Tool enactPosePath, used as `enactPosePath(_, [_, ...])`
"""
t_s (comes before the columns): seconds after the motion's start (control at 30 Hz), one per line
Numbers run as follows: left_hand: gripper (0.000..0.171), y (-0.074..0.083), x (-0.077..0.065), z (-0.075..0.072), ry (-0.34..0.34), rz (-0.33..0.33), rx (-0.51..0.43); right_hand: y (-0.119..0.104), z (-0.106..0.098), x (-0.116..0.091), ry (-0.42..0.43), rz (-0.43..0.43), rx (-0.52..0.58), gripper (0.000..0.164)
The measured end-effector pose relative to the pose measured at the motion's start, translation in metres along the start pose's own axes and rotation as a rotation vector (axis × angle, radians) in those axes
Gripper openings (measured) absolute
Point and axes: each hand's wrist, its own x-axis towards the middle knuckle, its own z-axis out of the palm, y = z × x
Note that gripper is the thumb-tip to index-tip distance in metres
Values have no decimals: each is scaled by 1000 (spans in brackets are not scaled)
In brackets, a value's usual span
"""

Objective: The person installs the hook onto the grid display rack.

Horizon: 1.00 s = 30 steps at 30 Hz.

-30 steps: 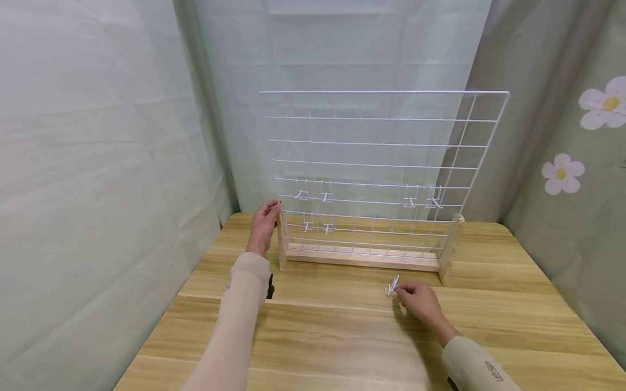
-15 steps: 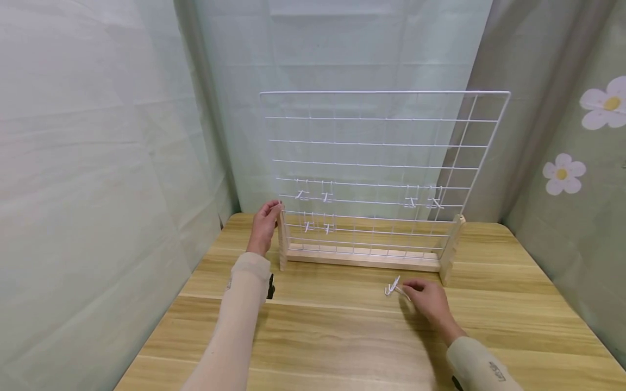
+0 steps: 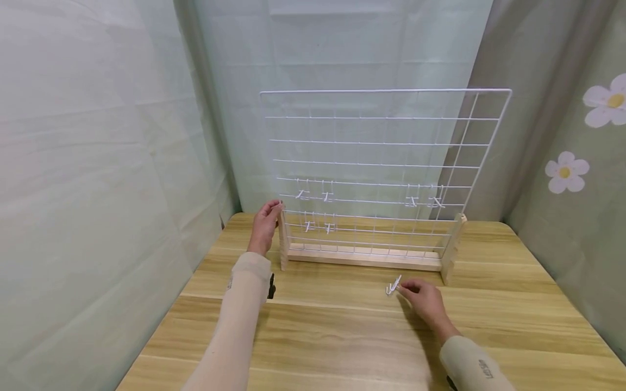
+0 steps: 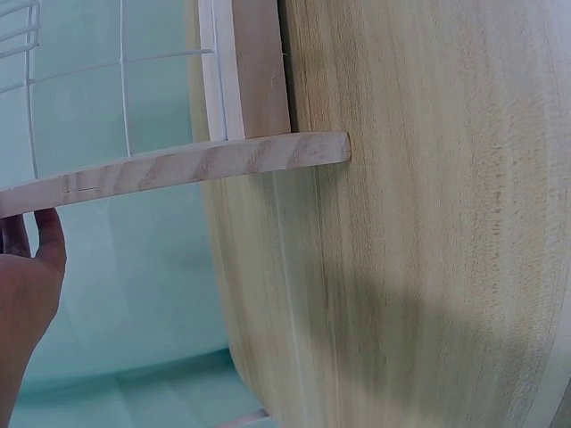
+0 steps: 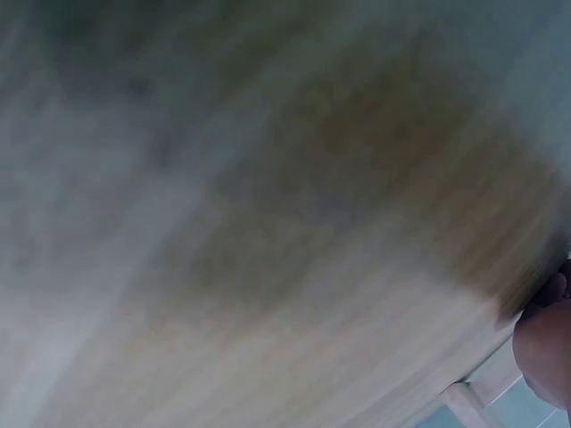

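A white wire grid rack (image 3: 386, 144) stands upright in a pale wooden base (image 3: 362, 256). My left hand (image 3: 264, 225) grips the top of the left wooden upright (image 3: 283, 244); in the left wrist view its fingers (image 4: 52, 236) meet that upright's edge. Low over the table in front of the base's right part, my right hand (image 3: 424, 301) pinches a small white wire hook (image 3: 393, 285) between thumb and fingers. The right wrist view is blurred and shows only part of the right hand (image 5: 544, 348) at its edge.
Several white hooks hang on the grid's lower rows, among them one left hook (image 3: 326, 195) and one right hook (image 3: 436, 201). The wooden table (image 3: 332, 331) reaches back to pale curtains (image 3: 117, 163) around it. The right wooden upright (image 3: 452, 250) stands just beyond my right hand.
My right hand shifted slightly right, showing more of the hook's wire, then came back left toward it. My left hand keeps its place on the upright.
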Motion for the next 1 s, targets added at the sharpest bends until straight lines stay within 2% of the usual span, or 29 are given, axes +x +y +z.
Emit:
enactPosePath(0.2, [42, -3, 1, 1, 5, 21, 13, 1, 4, 0, 30, -12, -22, 13])
enactPosePath(1.0, [40, 0, -2, 1, 1, 14, 18, -5, 7, 1, 35, -18, -70, 5])
